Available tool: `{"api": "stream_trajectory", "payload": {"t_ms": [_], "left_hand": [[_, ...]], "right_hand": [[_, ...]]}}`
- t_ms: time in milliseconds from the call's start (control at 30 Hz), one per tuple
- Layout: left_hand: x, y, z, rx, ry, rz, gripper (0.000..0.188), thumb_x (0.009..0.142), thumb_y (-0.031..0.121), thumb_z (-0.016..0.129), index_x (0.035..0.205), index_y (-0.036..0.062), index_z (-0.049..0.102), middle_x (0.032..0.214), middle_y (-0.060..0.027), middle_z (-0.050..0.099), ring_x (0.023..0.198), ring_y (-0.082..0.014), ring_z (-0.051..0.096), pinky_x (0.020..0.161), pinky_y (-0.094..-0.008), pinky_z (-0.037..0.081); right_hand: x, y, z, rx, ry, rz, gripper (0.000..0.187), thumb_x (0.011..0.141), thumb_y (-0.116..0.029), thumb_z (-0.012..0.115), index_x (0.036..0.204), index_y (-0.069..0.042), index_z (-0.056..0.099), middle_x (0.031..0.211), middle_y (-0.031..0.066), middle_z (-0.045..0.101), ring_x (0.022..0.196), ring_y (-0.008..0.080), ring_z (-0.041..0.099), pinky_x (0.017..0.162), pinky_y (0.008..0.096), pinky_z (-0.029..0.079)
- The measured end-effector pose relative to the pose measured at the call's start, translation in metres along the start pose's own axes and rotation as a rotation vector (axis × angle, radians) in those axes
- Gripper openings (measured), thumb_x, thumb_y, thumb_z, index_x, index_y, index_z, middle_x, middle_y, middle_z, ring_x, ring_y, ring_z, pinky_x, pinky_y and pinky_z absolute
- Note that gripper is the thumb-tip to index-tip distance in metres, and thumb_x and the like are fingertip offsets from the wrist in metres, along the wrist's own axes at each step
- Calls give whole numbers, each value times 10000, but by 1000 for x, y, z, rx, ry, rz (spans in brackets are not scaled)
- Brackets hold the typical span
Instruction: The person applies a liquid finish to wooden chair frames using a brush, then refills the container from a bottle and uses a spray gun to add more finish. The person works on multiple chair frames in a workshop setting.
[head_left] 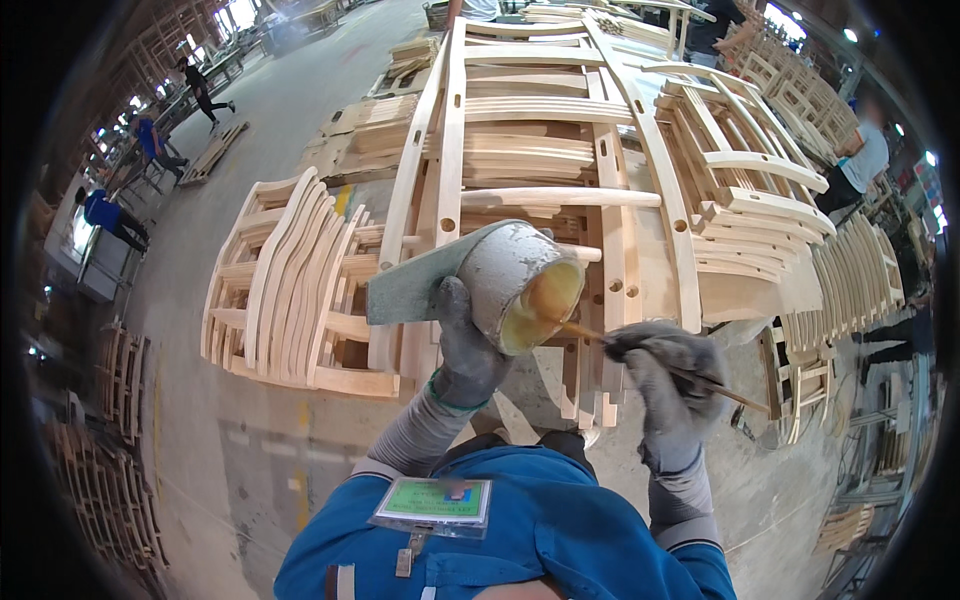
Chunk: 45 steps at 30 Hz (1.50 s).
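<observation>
A crusted pot [492, 285] is held from its near left side by the partly open, gloved left hand [470, 345], its mouth tipped right, seemingly so the stick [585, 331] gripped in the closed right hand [675, 375] can reach inside. Pale wooden frames [453, 140] are stacked just beyond.

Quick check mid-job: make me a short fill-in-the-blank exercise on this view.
The left hand holds the container ____ rather than upright.
The thin stick in the right hand reaches ____ the container.
The person's shirt is mostly ____ in colour.
The ladder-like frame is made of ____.
Missing words: tilted; into; blue; wood.
</observation>
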<state>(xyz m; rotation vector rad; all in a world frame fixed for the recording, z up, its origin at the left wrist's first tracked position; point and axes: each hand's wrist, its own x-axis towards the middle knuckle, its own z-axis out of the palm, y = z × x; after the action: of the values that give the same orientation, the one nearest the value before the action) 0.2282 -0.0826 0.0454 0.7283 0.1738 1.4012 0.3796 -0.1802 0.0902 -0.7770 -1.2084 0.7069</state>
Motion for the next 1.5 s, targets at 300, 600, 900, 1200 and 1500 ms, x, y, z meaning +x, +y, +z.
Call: {"api": "stream_trajectory", "payload": {"t_ms": [300, 600, 900, 1200, 1500], "left_hand": [[2, -13, -15, -64, 145, 66, 801, 829, 684, 364, 1341, 69, 335, 1283, -203, 443, 1211, -362, 430, 1042, -449, 354], [9, -2, -7, 11, 135, -53, 859, 806, 722, 357, 1329, 42, 342, 1257, -192, 463, 1171, -315, 478, 1027, -430, 382], [15, -8, -16, 47, 211, 17, 592, 903, 533, 439, 1278, 77, 405, 1206, -82, 512, 1119, -178, 512, 992, -334, 408], [19, -5, -78, 161, 295, 264, 523, 957, 294, 452, 1379, 65, 244, 1331, -84, 363, 1213, -196, 424, 1020, -343, 405], [8, -9, -115, 792, 306, 444, 508, 955, 251, 451, 1404, 207, 218, 1337, -74, 324, 1236, -197, 393, 999, -322, 431]], "right_hand": [[-22, 18, 7, -261, -157, -109, 200, 830, 38, 590, 980, 1, 463, 972, 213, 611, 908, 293, 633, 790, 418, 533], [-15, 36, 8, 64, 36, -12, 194, 825, 40, 599, 986, -20, 508, 1012, 243, 610, 935, 317, 629, 793, 415, 530], [-28, 51, 14, 218, 198, 36, 182, 842, -3, 586, 976, -31, 466, 940, 276, 608, 876, 321, 637, 760, 422, 539], [44, 54, -64, -352, 375, 231, 123, 884, -77, 582, 929, 36, 565, 803, 106, 636, 710, 153, 635, 667, 284, 553], [60, 102, -68, -541, 191, 282, 107, 870, -82, 615, 842, 10, 568, 720, 56, 619, 667, 79, 572, 614, 220, 480]]}}
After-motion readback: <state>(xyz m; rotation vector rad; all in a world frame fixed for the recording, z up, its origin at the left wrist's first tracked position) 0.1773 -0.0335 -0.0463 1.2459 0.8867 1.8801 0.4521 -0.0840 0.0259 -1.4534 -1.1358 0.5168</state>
